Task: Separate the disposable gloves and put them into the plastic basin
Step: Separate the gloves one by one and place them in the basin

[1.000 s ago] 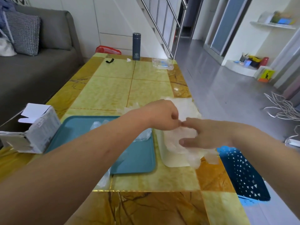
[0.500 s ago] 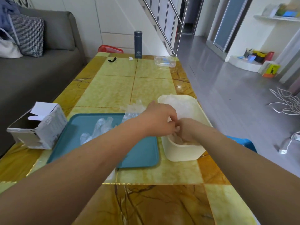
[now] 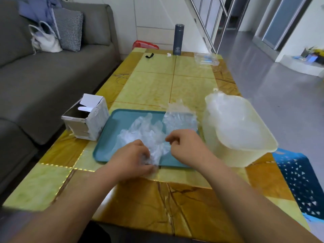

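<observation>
Glove clump (image 3: 145, 134) on tray (image 3: 108, 148), fingers away from you.
Left hand (image 3: 133, 156) grips its near end; right hand (image 3: 187, 146), grip unclear, nearer basin (image 3: 245, 155).

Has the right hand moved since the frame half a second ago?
Yes. It was over the plastic basin; now the right hand is to the left of it, over the teal tray, beside the gloves.

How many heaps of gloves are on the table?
3: a loose heap on the teal tray, gripped by the left hand; a flat stack at the tray's far right corner; more gloves in the basin. Single gloves cannot be counted.
</observation>
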Tool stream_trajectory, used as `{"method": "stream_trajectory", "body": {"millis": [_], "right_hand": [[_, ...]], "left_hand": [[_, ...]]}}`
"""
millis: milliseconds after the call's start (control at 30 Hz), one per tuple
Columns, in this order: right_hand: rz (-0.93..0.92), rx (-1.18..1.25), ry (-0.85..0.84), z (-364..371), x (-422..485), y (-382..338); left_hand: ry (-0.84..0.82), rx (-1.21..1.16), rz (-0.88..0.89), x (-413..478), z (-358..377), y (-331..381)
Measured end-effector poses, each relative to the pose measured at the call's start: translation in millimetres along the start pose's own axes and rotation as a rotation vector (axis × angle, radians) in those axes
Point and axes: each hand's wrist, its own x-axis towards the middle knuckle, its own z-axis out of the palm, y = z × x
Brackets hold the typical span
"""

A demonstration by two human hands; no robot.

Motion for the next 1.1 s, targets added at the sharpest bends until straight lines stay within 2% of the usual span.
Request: {"method": "stream_trajectory", "body": {"millis": [100, 200, 333, 433, 567, 667, 767, 867, 933, 1000, 1100], "right_hand": [[0.033, 0.096, -0.099, 28.9, 3.7, 14.4], [-0.029, 0.094, -0.124, 37.3, 2.1, 24.9], [-0.206, 0.071, -0.176, 36.4, -3.0, 28.8], [-0.27, 0.058, -0.075, 37.3, -4.9, 20.6], [-0.189, 0.32, 0.086, 34.3, -5.7, 10.4], [-0.055, 0.534, 0.171, 21.9, -7.7, 5.6], [0.135, 0.898, 0.139, 11.2, -8.0, 5.2], [0.188, 1.139, -0.006, 6.5, -8.6, 4.4], [0.242, 1.179, -0.059, 8.1, -8.6, 4.8], [0.274, 1.119, 0.01, 11.8, -6.0, 8.2], [0.266, 0.955, 0.107, 11.1, -3.6, 12.9]], "left_hand": [[-0.026, -0.105, 0.011, -2.0, 3.2, -10.4], [-0.028, -0.272, 0.006, 2.3, 4.7, -15.2], [0.108, -0.46, -0.008, 5.3, -3.2, -15.5], [0.11, -0.738, -0.009, -2.0, -15.3, -4.5], [0.15, -1.01, -0.021, -7.2, -25.3, 7.8], [0.157, -1.082, -0.06, -9.5, -31.5, 0.1], [0.103, -1.12, -0.09, -10.4, -31.9, -10.6], [0.041, -1.228, -0.093, -10.3, -31.9, -9.8], [-0.03, -1.209, -0.065, -9.9, -28.6, -5.0], [-0.023, -1.065, -0.071, -8.3, -21.5, -7.6], [0.057, -0.456, 0.004, -4.1, -10.4, -18.4]]}}
